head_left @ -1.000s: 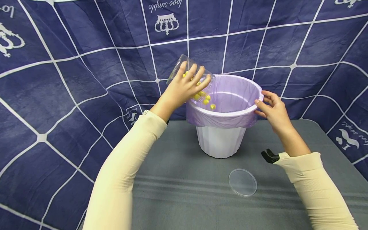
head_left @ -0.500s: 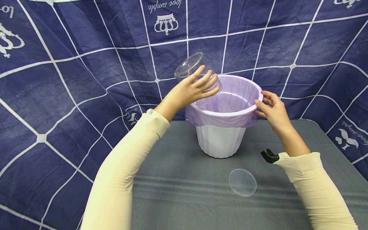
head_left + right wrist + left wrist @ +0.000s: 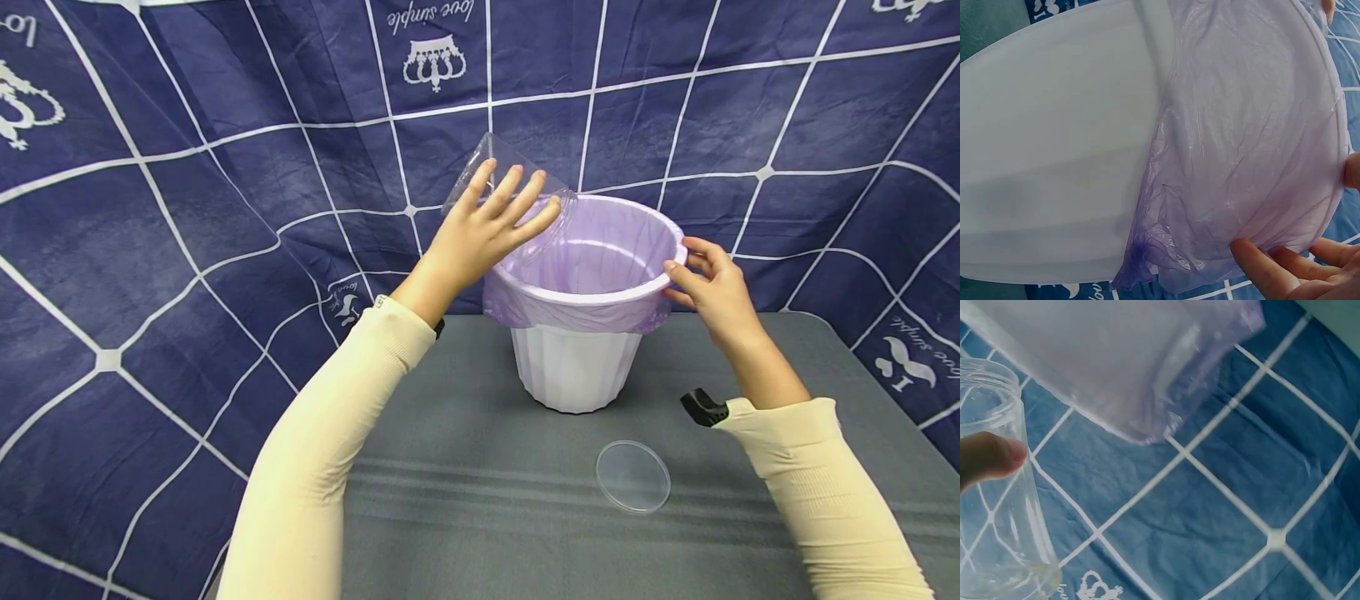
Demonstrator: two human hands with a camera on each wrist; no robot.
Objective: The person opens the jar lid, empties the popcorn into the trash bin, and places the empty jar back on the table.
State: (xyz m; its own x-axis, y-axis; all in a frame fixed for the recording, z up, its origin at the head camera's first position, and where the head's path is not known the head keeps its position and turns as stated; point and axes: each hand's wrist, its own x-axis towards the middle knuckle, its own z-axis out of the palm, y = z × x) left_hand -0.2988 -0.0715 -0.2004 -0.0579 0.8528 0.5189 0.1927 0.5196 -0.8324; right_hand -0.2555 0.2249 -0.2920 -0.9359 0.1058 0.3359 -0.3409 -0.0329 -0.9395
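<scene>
A clear plastic jar [image 3: 517,162] is gripped in my left hand [image 3: 480,233], tilted with its mouth down over the left rim of the bin. No yellow pieces show inside it. In the left wrist view the thumb [image 3: 997,456] lies along the wall of the see-through jar [image 3: 1035,519]. The white bin [image 3: 577,367] has a purple plastic liner [image 3: 592,312] folded over its rim. My right hand [image 3: 712,287] pinches the bin's right rim, thumb on top and fingers on the outside. Up close, its fingertips [image 3: 1254,256] press the liner [image 3: 1222,156].
A round clear lid [image 3: 633,477] lies on the grey tabletop [image 3: 480,517] in front of the bin. Behind and to the left hangs a blue curtain [image 3: 247,192] with white lines. A black strap [image 3: 705,408] sticks out at the right cuff.
Yellow pieces were falling from the jar into the bin a second ago; now the jar shows none. The left hand swung the jar more upside down, then back. The right hand stayed put.
</scene>
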